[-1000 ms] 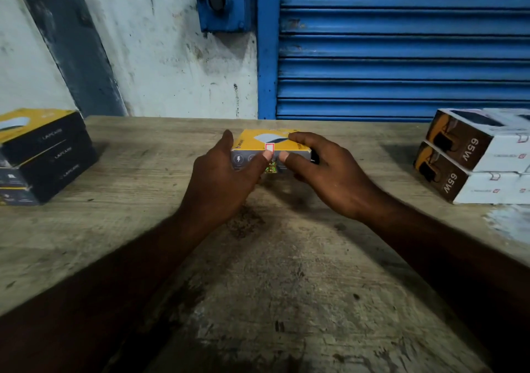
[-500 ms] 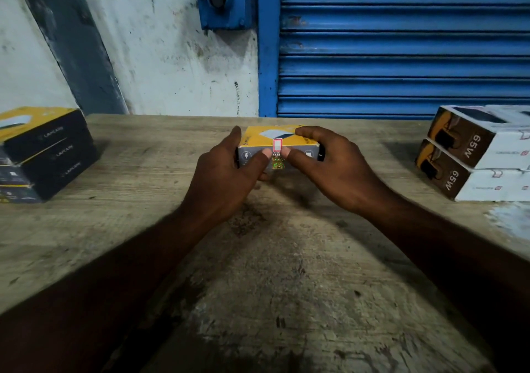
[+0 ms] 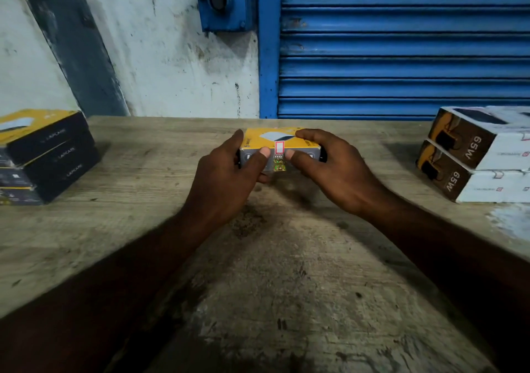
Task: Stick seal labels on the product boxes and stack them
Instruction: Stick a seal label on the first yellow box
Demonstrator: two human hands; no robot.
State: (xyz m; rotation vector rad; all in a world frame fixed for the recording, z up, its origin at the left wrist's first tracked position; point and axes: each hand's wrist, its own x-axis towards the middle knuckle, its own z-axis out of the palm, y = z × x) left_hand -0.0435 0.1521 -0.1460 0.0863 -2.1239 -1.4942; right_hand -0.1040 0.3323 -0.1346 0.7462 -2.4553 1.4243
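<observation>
Yellow-topped box (image 3: 275,137): head view; gripped at both ends over the middle of the wooden table (image 3: 272,286). Whether it rests on the boards or hangs just above them cannot be told.
Seal label (image 3: 279,154): folded over the box's near top edge, with its red-and-white end on the lid and its shiny end down the front face.
Left hand (image 3: 226,177): fingers curled round the box's left end, left thumb (image 3: 262,153) pressed on the front face just left of the label.
Right hand (image 3: 329,172): fingers curled over the box's right end, right thumb (image 3: 291,154) on the front face just right of the label.
Change: a second ago the left thumb tip lay against the label; now both thumbs sit beside it and the whole strip shows.
Meaning: this box looks sealed, so stacking is probably the next step.
Black-and-yellow stack (image 3: 48,154): well left of the box, same livery, the likely destination.
65W boxes (image 3: 473,154): two high, well right of the box.
Blue shutter (image 3: 401,42): behind the box.
</observation>
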